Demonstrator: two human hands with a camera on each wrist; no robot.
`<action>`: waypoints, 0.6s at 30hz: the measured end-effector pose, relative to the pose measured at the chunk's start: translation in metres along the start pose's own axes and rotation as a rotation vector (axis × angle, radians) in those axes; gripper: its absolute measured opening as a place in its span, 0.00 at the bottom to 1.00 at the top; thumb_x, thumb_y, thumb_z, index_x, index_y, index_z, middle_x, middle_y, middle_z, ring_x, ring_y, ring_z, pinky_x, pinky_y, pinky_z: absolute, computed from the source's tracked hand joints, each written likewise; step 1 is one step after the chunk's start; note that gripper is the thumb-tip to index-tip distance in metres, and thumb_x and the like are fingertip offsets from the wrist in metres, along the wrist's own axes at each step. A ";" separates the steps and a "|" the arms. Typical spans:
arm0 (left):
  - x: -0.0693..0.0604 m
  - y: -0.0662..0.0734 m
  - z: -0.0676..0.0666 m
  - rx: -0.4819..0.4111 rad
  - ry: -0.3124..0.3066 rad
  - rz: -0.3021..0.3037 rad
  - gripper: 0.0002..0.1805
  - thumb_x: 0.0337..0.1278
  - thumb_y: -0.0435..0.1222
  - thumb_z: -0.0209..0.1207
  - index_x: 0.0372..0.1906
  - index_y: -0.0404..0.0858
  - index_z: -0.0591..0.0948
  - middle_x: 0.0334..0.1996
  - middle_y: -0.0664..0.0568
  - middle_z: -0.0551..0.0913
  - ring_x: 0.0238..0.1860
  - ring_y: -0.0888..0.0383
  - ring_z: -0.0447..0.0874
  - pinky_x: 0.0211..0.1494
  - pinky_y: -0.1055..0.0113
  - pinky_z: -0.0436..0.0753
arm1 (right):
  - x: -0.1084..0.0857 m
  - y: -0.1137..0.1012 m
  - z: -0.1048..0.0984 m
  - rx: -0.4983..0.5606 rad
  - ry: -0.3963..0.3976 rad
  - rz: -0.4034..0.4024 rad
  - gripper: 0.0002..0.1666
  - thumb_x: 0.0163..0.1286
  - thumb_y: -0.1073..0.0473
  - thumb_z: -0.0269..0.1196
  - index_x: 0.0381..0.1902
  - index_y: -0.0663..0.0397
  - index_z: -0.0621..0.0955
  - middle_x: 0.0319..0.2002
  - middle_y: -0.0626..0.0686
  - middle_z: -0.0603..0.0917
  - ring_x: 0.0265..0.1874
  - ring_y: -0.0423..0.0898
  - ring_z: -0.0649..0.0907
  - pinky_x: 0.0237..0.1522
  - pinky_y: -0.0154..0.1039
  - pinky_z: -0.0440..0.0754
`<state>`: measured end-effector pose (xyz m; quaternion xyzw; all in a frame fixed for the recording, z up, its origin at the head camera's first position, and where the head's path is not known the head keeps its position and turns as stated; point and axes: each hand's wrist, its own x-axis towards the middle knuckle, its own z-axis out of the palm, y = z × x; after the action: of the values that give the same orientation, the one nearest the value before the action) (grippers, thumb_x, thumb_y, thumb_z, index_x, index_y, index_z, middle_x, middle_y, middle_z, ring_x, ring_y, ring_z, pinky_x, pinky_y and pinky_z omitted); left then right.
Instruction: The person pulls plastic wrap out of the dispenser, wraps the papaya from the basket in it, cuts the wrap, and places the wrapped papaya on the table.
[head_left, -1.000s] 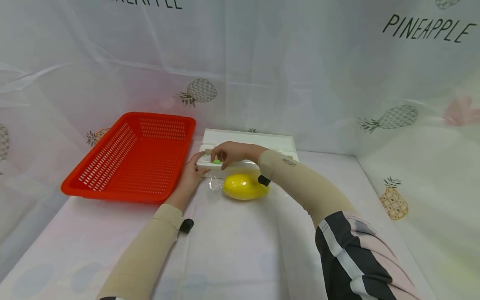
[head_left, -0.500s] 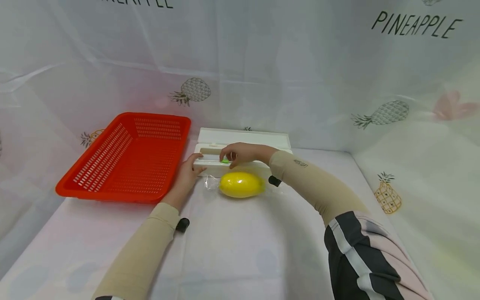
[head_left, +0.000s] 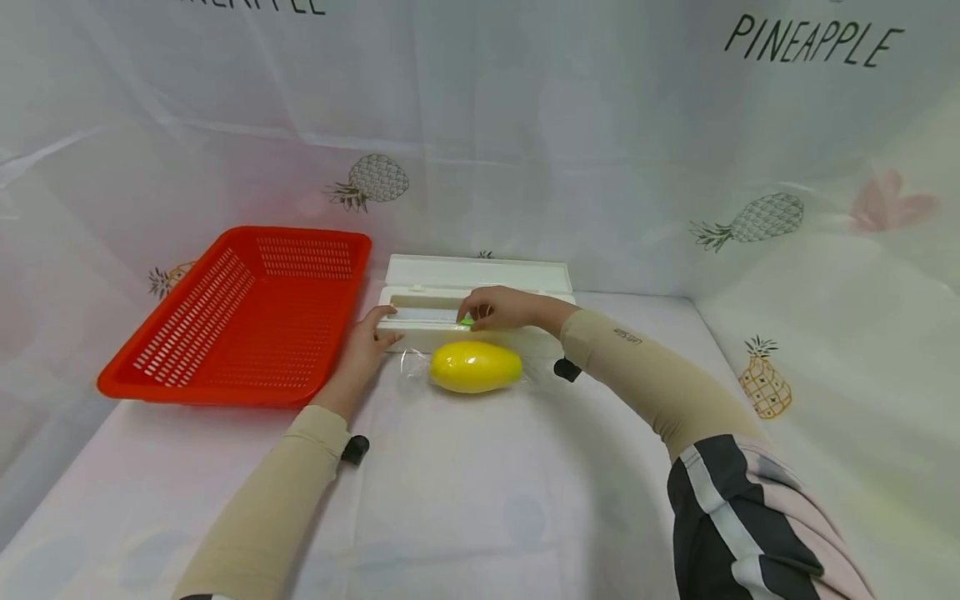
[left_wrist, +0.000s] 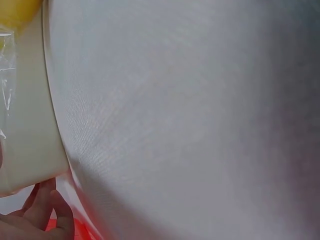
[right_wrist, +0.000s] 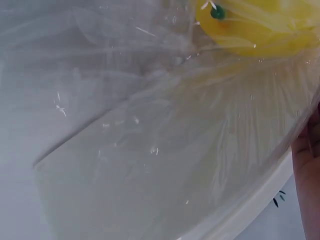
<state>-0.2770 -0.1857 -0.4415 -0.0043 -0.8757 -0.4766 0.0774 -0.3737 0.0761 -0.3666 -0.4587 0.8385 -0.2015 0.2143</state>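
A white plastic-wrap dispenser [head_left: 480, 271] lies lengthwise at the back of the table, its lid raised. My left hand [head_left: 363, 354] grips its left end, thumb at the front and fingers over the top. With my right hand [head_left: 513, 307] I pinch a small green slide cutter [head_left: 467, 322] near the middle of the front rail; the fingertips partly hide it. Clear plastic wrap [right_wrist: 240, 115] stretches from the dispenser over a glossy yellow, lemon-shaped object [head_left: 476, 367] in front. In the right wrist view a small green tip shows on the yellow object.
A red perforated plastic basket [head_left: 277, 333] stands left of the dispenser, beside my left forearm. Behind everything hangs a white curtain [head_left: 562, 150] printed with pineapples. A white cloth [head_left: 465, 483] covers the table.
My right hand has moved the green cutter rightward along the rail, from near the left end to about the middle. The left hand keeps its grip. The view has shifted slightly.
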 end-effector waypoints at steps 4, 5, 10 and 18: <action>-0.001 -0.002 0.003 0.002 -0.003 0.006 0.26 0.60 0.28 0.63 0.63 0.36 0.71 0.46 0.32 0.76 0.41 0.42 0.70 0.46 0.55 0.70 | -0.004 0.006 0.000 0.019 -0.018 0.016 0.12 0.70 0.63 0.62 0.50 0.48 0.82 0.37 0.50 0.77 0.38 0.46 0.75 0.44 0.38 0.76; -0.001 -0.003 0.003 0.002 -0.004 0.006 0.26 0.60 0.28 0.63 0.63 0.36 0.70 0.46 0.32 0.76 0.40 0.42 0.70 0.44 0.56 0.70 | -0.006 0.007 0.000 0.017 -0.024 0.017 0.12 0.70 0.63 0.62 0.50 0.48 0.82 0.37 0.50 0.76 0.38 0.46 0.74 0.44 0.38 0.76; -0.002 -0.005 0.002 -0.020 -0.001 -0.003 0.26 0.60 0.28 0.63 0.63 0.37 0.70 0.48 0.32 0.75 0.41 0.42 0.70 0.42 0.58 0.69 | -0.012 0.013 -0.003 -0.005 -0.053 0.020 0.12 0.72 0.62 0.60 0.52 0.46 0.80 0.37 0.50 0.76 0.38 0.46 0.74 0.43 0.38 0.75; -0.001 0.002 -0.001 0.001 -0.026 -0.016 0.26 0.63 0.30 0.61 0.64 0.37 0.68 0.49 0.33 0.74 0.44 0.41 0.69 0.46 0.55 0.70 | -0.023 0.012 -0.009 -0.015 -0.068 0.036 0.14 0.73 0.62 0.58 0.55 0.47 0.79 0.38 0.51 0.75 0.36 0.46 0.73 0.41 0.38 0.74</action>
<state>-0.2754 -0.1852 -0.4390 -0.0032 -0.8769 -0.4766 0.0620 -0.3752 0.1032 -0.3612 -0.4518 0.8403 -0.1754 0.2430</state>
